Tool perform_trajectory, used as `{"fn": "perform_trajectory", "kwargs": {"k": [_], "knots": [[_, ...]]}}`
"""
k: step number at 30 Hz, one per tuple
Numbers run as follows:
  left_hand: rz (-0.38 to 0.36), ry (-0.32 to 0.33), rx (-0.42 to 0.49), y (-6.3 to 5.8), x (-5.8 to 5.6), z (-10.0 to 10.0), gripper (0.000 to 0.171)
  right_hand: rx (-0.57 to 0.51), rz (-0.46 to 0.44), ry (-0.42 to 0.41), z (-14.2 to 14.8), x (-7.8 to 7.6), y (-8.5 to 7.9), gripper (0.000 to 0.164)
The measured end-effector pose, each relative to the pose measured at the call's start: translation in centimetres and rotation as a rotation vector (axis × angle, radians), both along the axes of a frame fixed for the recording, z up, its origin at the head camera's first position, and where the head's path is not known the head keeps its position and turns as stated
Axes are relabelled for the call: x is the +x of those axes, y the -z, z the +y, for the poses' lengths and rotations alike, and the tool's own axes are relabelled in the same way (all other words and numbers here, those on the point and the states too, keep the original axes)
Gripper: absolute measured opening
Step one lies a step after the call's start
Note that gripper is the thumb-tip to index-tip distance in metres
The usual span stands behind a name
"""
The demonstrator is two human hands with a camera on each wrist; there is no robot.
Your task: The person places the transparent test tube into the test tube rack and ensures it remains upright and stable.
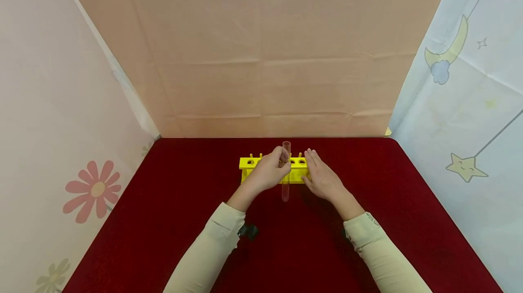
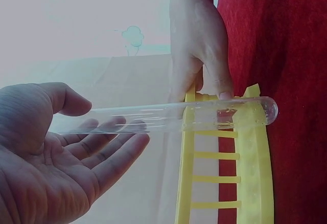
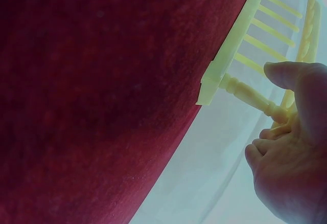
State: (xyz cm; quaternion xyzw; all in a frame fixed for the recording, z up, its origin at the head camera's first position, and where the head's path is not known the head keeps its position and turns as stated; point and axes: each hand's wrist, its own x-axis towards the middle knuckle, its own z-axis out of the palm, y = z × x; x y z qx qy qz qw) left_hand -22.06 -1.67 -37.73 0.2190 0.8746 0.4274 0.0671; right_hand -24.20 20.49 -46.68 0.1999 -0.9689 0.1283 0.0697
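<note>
A clear, round-bottomed test tube (image 1: 285,192) stands upright in my left hand (image 1: 267,170), pinched between thumb and fingers near its upper part. It is in front of a yellow test tube rack (image 1: 245,163), its rounded bottom below the rack's front edge in the head view. My right hand (image 1: 324,180) holds the rack's right end, thumb in front and fingers at the back. The left wrist view shows the tube (image 2: 168,115) lying across the palm side of the fingers and overlapping the rack (image 2: 258,168). In the right wrist view, a turned end post (image 3: 250,95) is beside my right hand.
The rack stands on a dark red tabletop (image 1: 184,202) toward its far edge, with holes along its top and pegs at its back. A beige sheet (image 1: 261,57) hangs behind, and patterned sheets flank both sides.
</note>
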Motion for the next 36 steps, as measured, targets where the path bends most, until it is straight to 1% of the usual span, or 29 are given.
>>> {"fn": "perform_trajectory", "kwargs": {"k": [5,11,19,26,30,36], "knots": [[0.004,-0.001,0.003,-0.1,0.1,0.2,0.018,-0.005,0.027,-0.006,0.1,0.0,0.0,0.08],[-0.005,0.0,0.016,-0.2,0.0,0.2,0.018,-0.001,0.02,-0.005,0.1,0.0,0.0,0.08],[-0.016,-0.001,0.027,-0.4,-0.3,0.4,0.017,-0.003,0.034,-0.01,0.2,0.0,0.1,0.079],[0.015,0.003,0.007,-0.7,-0.6,0.7,0.018,0.006,0.013,-0.01,0.3,0.0,0.1,0.079],[0.039,0.015,0.004,-0.9,-0.8,0.8,0.019,-0.003,0.026,-0.018,0.3,0.0,0.1,0.078],[0.044,0.029,0.016,-1.3,-0.9,0.8,0.018,0.008,0.017,-0.013,0.3,0.0,0.2,0.079]]}}
